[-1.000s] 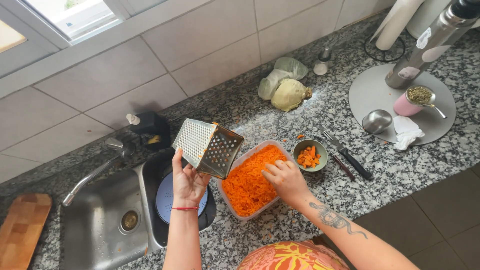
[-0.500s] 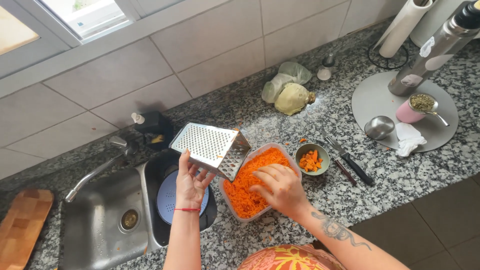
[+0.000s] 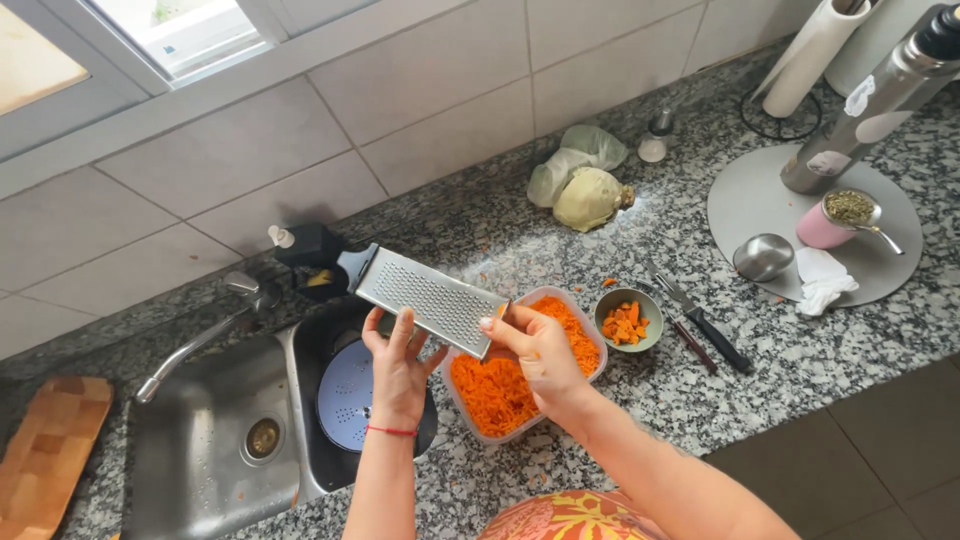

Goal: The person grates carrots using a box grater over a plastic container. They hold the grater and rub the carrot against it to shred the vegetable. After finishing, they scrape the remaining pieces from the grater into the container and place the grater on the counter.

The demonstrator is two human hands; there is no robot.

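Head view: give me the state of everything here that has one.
grater: tilted over the container, held by left hand, right hand at its end
plastic container: open, full of grated carrot
small green bowl: holds carrot chunks
faucet: no water visible
knife: lying flat

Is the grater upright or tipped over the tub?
Tipped: the grater lies nearly flat in the left hand, above the tub.

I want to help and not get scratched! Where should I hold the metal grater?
Probably by the plain bottom edge of the grater, coming from below, where the left hand holds it now. The broad faces are covered in sharp holes, and the right hand touches its end over the tub of grated carrot.
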